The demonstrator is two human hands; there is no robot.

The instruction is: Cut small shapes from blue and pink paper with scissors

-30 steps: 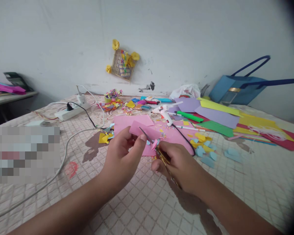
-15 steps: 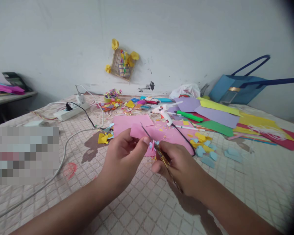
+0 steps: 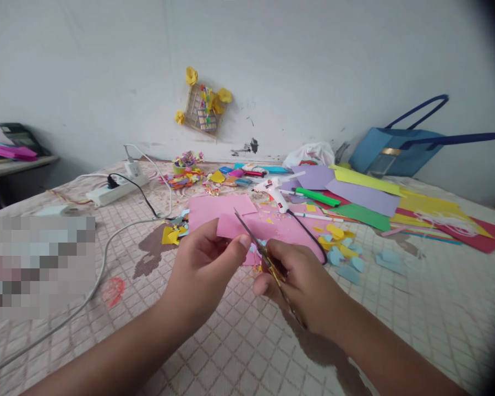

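Note:
Between thumb and fingers, my left hand (image 3: 208,267) pinches a small piece of pink paper (image 3: 230,225). My right hand (image 3: 299,280) is closed around the gold-coloured handles of a pair of scissors (image 3: 259,246). The scissor blades point up and to the left, close beside the pink piece and my left thumb. Whether the blades touch the paper I cannot tell. Behind my hands lie larger pink sheets (image 3: 218,204) on the table, with small paper scraps on them.
A white glue gun (image 3: 275,193) lies beyond my hands, its black cord curving toward me. Yellow and blue paper cuttings (image 3: 339,242) lie to the right, coloured sheets (image 3: 358,196) behind them. A power strip (image 3: 115,190) with cables stands at the left, a blue bag (image 3: 371,148) at the back right.
The small pink strip that hung beside the scissor blades no longer shows there. Both hands keep nearly the same place and hold; the whole view has shifted slightly.

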